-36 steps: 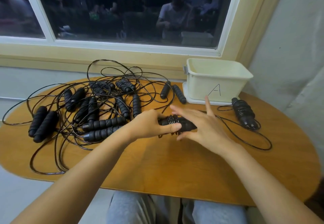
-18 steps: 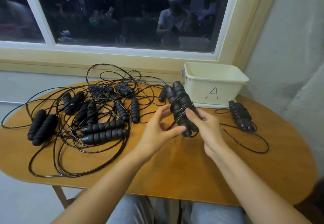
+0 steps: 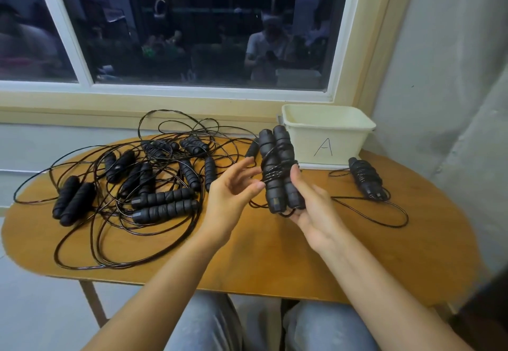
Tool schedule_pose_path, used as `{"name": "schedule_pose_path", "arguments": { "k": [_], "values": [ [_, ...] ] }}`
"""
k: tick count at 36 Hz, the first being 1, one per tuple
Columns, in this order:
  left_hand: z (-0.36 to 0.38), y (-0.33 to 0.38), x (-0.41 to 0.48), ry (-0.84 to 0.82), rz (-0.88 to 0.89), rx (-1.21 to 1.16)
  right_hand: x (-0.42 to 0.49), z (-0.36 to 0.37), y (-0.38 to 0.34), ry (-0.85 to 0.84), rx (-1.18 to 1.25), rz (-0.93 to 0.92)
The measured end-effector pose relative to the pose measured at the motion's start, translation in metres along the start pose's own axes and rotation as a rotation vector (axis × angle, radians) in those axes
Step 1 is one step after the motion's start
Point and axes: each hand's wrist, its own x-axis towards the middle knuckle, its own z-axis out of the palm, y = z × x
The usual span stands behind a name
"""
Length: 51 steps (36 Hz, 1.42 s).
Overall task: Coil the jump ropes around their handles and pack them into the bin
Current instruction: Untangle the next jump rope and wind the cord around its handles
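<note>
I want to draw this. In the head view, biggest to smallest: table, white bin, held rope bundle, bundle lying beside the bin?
1. table
2. white bin
3. held rope bundle
4. lying bundle
Last two unsure: the held one is nearer the camera.

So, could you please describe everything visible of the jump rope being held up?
The jump rope is two black ribbed, foam-looking handles held side by side, nearly upright, with thin black cord wound round their middle. The right hand grips the lower half; the open left hand is close beside, contact unclear.
</note>
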Motion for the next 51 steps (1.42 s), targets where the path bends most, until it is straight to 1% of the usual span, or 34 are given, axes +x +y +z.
{"name": "schedule_pose_path", "arguments": {
  "k": [2,5,10,12,16,18,20,24,27,30,32,35,37,39,42,44,47,51],
  "values": [
    [0.003,-0.002,-0.003,-0.036,-0.053,-0.040,-0.002,-0.002,0.003,-0.022,0.010,0.008],
    [0.006,-0.007,-0.006,-0.075,-0.066,-0.050,-0.001,-0.006,0.008,-0.048,-0.037,0.024],
    [0.009,-0.021,-0.005,0.014,-0.043,-0.054,0.008,-0.011,0.016,-0.060,-0.213,0.031],
    [0.013,-0.026,-0.002,0.070,-0.032,-0.052,0.016,-0.009,0.019,-0.020,-0.275,-0.030],
    [0.018,-0.034,0.014,0.158,-0.005,0.018,0.039,-0.007,0.023,0.065,-0.429,-0.249],
    [0.018,-0.038,0.027,0.185,0.035,0.080,0.052,-0.009,0.025,0.058,-0.506,-0.275],
    [0.018,-0.043,0.041,0.187,0.086,0.147,0.063,-0.011,0.025,-0.001,-0.548,-0.245],
    [0.021,-0.056,0.070,0.124,0.187,0.233,0.085,-0.009,0.023,-0.095,-0.542,-0.173],
    [0.022,-0.072,0.088,0.039,0.237,0.235,0.107,-0.014,0.027,-0.065,-0.491,-0.170],
    [0.022,-0.089,0.097,-0.042,0.211,0.192,0.123,-0.020,0.032,-0.050,-0.446,-0.162],
    [0.020,-0.099,0.100,-0.094,0.180,0.173,0.132,-0.025,0.038,-0.073,-0.428,-0.136],
    [0.015,-0.113,0.105,-0.142,0.148,0.172,0.141,-0.030,0.049,-0.121,-0.440,-0.111],
    [0.012,-0.118,0.106,-0.161,0.132,0.144,0.144,-0.032,0.056,-0.113,-0.440,-0.139],
    [0.010,-0.119,0.107,-0.133,0.105,0.078,0.146,-0.032,0.061,-0.105,-0.427,-0.183],
    [0.010,-0.118,0.108,-0.021,0.059,-0.045,0.147,-0.031,0.066,-0.092,-0.362,-0.246],
    [0.011,-0.118,0.106,0.037,0.036,-0.082,0.146,-0.030,0.070,-0.075,-0.312,-0.269],
    [0.013,-0.120,0.104,0.057,0.032,-0.101,0.144,-0.028,0.073,-0.069,-0.271,-0.287],
    [0.011,-0.121,0.105,0.036,0.094,-0.083,0.140,-0.027,0.075,-0.070,-0.208,-0.252]
  ]
}}
